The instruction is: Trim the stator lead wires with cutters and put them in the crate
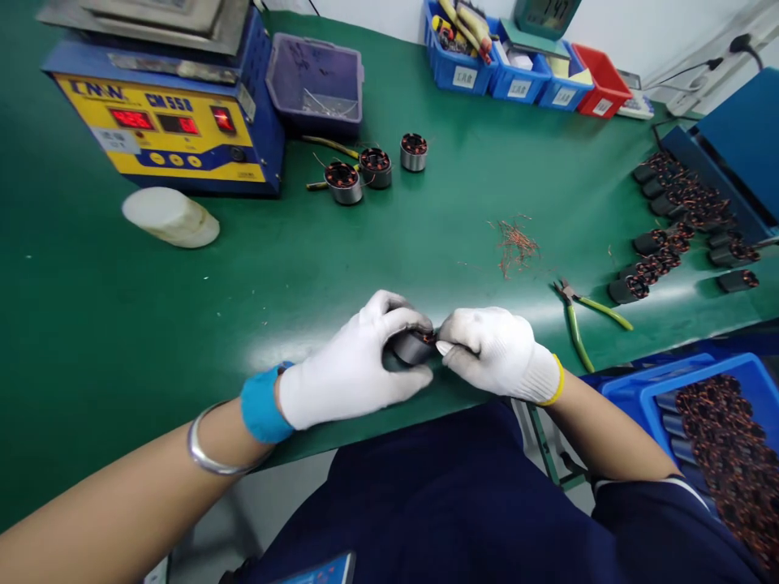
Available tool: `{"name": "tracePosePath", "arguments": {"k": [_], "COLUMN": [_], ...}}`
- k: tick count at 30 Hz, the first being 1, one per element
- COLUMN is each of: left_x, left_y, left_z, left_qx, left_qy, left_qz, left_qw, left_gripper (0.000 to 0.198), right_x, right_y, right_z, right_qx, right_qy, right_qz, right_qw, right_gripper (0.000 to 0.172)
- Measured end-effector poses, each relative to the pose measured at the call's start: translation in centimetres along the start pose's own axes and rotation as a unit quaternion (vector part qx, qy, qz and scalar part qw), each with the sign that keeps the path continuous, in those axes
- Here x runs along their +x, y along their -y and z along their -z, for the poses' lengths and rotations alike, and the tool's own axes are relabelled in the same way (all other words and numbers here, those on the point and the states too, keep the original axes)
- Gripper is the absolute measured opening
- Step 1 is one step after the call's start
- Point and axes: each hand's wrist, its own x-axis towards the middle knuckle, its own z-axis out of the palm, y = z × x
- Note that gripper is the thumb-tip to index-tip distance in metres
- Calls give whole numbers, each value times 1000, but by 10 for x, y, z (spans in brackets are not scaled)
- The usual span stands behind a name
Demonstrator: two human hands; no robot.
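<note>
A dark motor stator (414, 347) with copper windings lies on its side on the green bench, close to its front edge. My left hand (365, 357), in a white glove, wraps round it with thumb and fingers. On the stator's right end, my gloved right hand (490, 349) is pinched at the winding side. What sits between its fingertips is too small to make out. To the right rest cutting pliers (575, 312) with green handles, jaws apart. Beyond my hands lies a small heap of copper wire clippings (516, 246).
A blue-yellow soldering unit (164, 122) stands at the back left beside a purple bin (316, 81) and a white cylinder (171, 217). Three stators (376, 167) stand behind. Several more (648, 268) line the right side. A blue crate (630, 397) of stators sits lower right; small bins (466, 77) line the back.
</note>
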Motion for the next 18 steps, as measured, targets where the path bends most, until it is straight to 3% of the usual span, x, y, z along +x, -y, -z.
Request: {"name": "tracePosePath", "arguments": {"k": [3,7,10,14,15,18], "left_x": [1,3,4,5,5,7], "left_y": [1,6,10,13,13,13], "left_z": [1,-7,-10,-9,-9,-7], "left_qx": [2,110,168,211,217,220], "left_qy": [20,-66,-87,-91,-93,-96], "left_qz": [-24,-92,-88,-46,-43,-49], "left_qw": [999,987,978,972,971,969], "left_gripper": [12,11,13,15,16,19], "right_x": [-1,-4,-8,-7,-4,7], "right_y": [2,-2,-9,-13,-12,-5], "right_z": [1,-5,-8,-4,-3,-7], "right_qx": [-55,-30,25,-19,-64,-167], "right_qy": [16,-12,-22,-91,-103,-56], "right_qz": [19,-21,-41,27,49,71], "right_qw": [998,999,999,995,991,982], "right_gripper": [23,25,30,69,67,30]}}
